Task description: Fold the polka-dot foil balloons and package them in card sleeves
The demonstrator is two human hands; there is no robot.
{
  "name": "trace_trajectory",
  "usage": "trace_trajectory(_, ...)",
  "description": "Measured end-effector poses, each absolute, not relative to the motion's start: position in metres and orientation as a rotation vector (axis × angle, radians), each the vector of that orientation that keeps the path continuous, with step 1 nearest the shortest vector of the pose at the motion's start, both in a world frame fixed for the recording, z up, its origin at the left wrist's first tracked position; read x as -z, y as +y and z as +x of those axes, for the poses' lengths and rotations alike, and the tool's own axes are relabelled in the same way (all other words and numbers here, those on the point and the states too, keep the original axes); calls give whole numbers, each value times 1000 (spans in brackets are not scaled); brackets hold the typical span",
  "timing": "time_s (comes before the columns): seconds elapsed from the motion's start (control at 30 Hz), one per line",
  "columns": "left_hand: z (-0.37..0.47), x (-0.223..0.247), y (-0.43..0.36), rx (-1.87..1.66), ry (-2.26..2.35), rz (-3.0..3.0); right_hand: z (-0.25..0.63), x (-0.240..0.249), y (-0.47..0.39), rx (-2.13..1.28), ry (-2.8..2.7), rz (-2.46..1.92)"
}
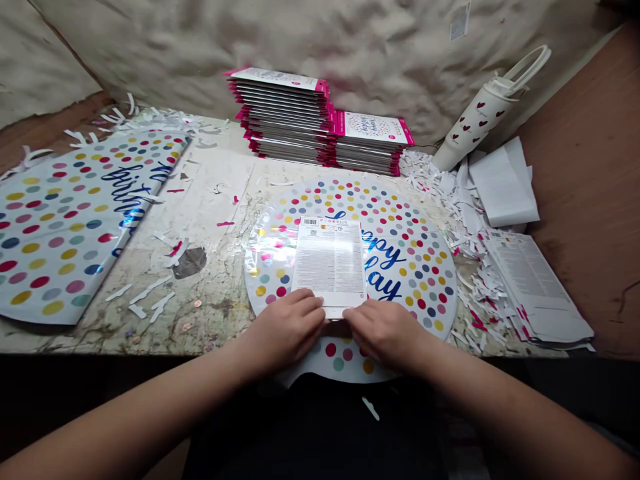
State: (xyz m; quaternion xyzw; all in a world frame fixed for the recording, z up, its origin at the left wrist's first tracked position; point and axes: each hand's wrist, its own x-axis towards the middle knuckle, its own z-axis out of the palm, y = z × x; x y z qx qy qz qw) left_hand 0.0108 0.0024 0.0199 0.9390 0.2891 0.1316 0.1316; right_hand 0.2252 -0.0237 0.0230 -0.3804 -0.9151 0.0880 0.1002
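A white printed packaging card [330, 263], with a barcode and small text facing up, lies over a flat round foil balloon [420, 247]. The balloon has coloured dots and shiny blue lettering, partly covered by the card. My left hand [290, 327] is closed at the card's near left corner, fingers curled under. At the near right corner, my right hand [383, 330] pinches the same edge. Between the two hands, the near edge looks slightly lifted. The balloon's near rim hangs over the table edge below my wrists. My fingertips are partly hidden.
Stacked pink-edged packages [285, 117] stand at the back, beside a lower stack [373, 133]. Folded dotted balloons [60, 233] lie at left. Paper scraps [470, 267], more printed cards [540, 287] and a white tumbler with hearts [475, 123] are on the right.
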Motion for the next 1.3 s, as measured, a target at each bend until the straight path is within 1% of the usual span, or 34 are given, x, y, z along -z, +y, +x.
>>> trace_trajectory(0.1, 13, -22, 11, -358, 1132, 2458, 226, -27, -8, -633, -2418, -1507)
trace_trajectory(0.17, 14, -20, 17, -307, 1341, 2425, 226, -28, -1, -689, -2300, -1685)
trace_trajectory(0.2, 14, -18, 20, -287, 1424, 2443, 225, -28, 1, -623, -2312, -1709)
trace_trajectory(0.27, 11, -15, 26, -260, 1509, 2474, 222, -28, -1, -419, -2463, -1590)
trace_trajectory(0.37, -1, -17, 35, -214, 1420, 2368, 214, -26, -8, -224, -2815, -1309)
trace_trajectory(0.43, -9, -26, 34, -297, 1403, 2272, 209, -24, -11, -86, -2958, -1326)
trace_trajectory(0.5, -14, -37, 24, -423, 1476, 2166, 206, -25, -11, 111, -2993, -1373)
trace_trajectory(0.53, -14, -42, 17, -426, 1477, 2070, 205, -26, -10, 211, -2980, -1349)
trace_trajectory(0.63, -4, -47, -6, -263, 1192, 1440, 204, -35, -9, 434, -2853, -1154)
trace_trajectory(0.67, 1, -45, -11, -290, 1073, 1184, 203, -39, -10, 479, -2784, -1095)
trace_trajectory(0.77, 17, -36, -15, -622, 929, 659, 202, -46, -16, 532, -2565, -973)
trace_trajectory(0.87, 26, -32, -10, -831, 980, 457, 200, -45, -23, 505, -2400, -935)
trace_trajectory(1.0, 31, -34, -4, -872, 920, 134, 200, -40, -29, 434, -2332, -959)
trace_trajectory(1.07, 32, -34, -4, -881, 847, 93, 203, -40, -29, 358, -2317, -956)
trace_trajectory(1.1, 32, -33, -4, -902, 841, 154, 204, -40, -28, 264, -2311, -953)
trace_trajectory(1.17, 30, -31, -5, -946, 896, 387, 207, -42, -24, -35, -2272, -967)
trace_trajectory(1.23, 27, -30, -7, -919, 970, 621, 206, -41, -18, -300, -2199, -977)
trace_trajectory(1.3, 27, -30, -10, -835, 987, 765, 201, -40, -11, -355, -2147, -938)
